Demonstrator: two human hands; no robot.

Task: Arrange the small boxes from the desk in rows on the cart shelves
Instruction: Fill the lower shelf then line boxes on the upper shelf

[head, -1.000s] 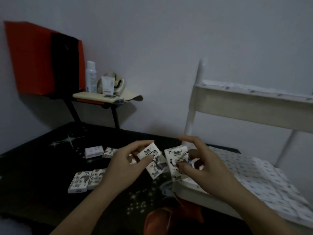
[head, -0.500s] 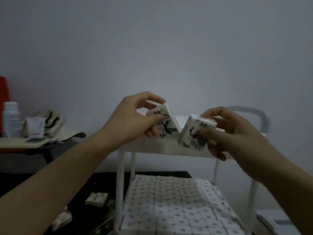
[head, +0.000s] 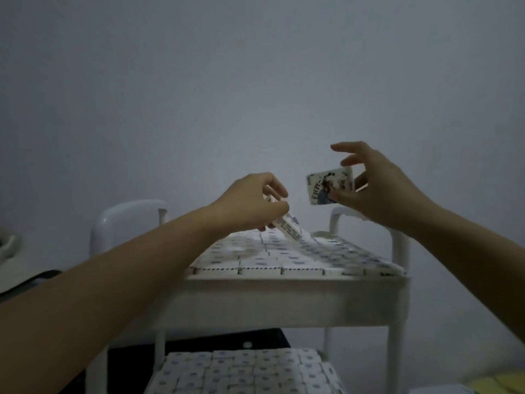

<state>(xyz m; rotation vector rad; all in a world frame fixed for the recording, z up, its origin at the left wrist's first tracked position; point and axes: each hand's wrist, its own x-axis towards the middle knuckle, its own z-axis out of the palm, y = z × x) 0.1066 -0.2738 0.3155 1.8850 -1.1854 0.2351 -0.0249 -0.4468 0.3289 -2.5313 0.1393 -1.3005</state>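
Over the white cart [head: 284,302], both hands [head: 250,203] [head: 380,191] pinch flat printed boxes [head: 287,228] [head: 326,186].

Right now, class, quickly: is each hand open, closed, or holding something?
Left hand: grips a tilted box over the top shelf.
Right hand: pinches a printed box, held up in the air.

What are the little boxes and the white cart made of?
The small box in the right hand looks like printed cardboard: flat faces, sharp corners, a picture. The cart looks like white plastic, maybe painted metal: its rounded handle shines slightly.
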